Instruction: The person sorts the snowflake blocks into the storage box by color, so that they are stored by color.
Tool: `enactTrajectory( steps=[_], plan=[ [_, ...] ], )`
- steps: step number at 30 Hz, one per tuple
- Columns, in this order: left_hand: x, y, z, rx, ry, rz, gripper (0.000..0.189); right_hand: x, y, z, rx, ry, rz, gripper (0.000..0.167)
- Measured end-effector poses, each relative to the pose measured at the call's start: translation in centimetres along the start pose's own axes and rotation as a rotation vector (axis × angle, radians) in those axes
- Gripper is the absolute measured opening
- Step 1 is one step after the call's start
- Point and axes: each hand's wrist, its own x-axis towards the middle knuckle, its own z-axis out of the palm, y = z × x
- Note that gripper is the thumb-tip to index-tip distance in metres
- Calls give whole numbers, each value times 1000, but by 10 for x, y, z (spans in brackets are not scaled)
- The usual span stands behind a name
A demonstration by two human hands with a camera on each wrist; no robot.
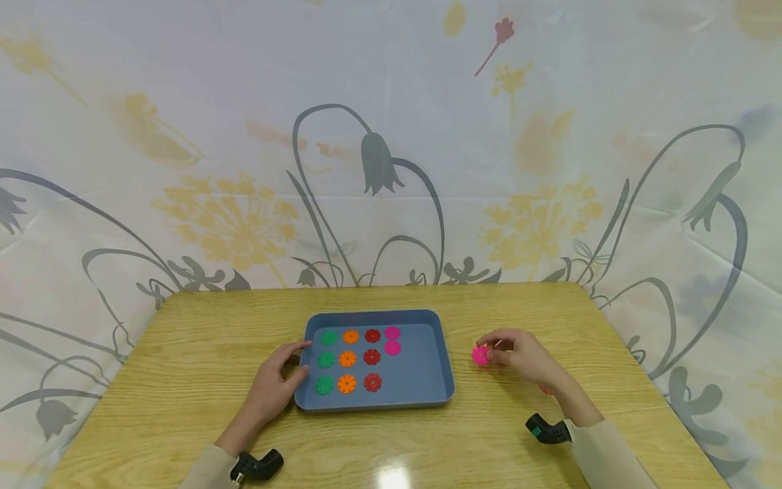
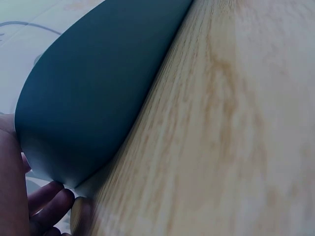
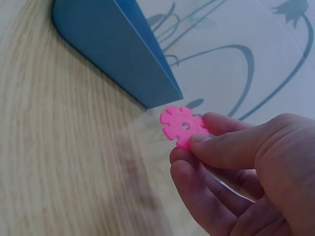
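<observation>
A pink notched plastic disc (image 3: 179, 125) is pinched between the thumb and fingers of my right hand (image 1: 522, 353), to the right of the blue tray (image 1: 421, 404). My left hand (image 1: 277, 380) holds the tray's left edge, with fingertips at the rim; the left wrist view shows its fingers (image 2: 51, 201) at the tray's corner. Inside the tray, similar discs lie in columns: green discs (image 1: 326, 359), orange discs (image 1: 347, 358) and dark red discs (image 1: 372, 356), three of each. Two pink discs (image 1: 392, 348) lie at the back, right of the dark red column.
On the wooden table (image 1: 342, 448), a red piece (image 1: 546, 389) shows partly from under my right wrist. A patterned cloth (image 1: 391, 224) hangs behind the table. Each wrist wears a black device (image 1: 256, 466).
</observation>
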Motion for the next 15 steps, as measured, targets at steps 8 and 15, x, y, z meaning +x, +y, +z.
enactTrajectory(
  steps=[8, 15],
  plan=[
    [0, 2, 0, -4, 0, -3, 41, 13, -8, -1, 53, -14, -1, 21],
    [0, 1, 0, -1, 3, -2, 41, 23, -17, 3, 51, 0, -17, 20]
  ],
)
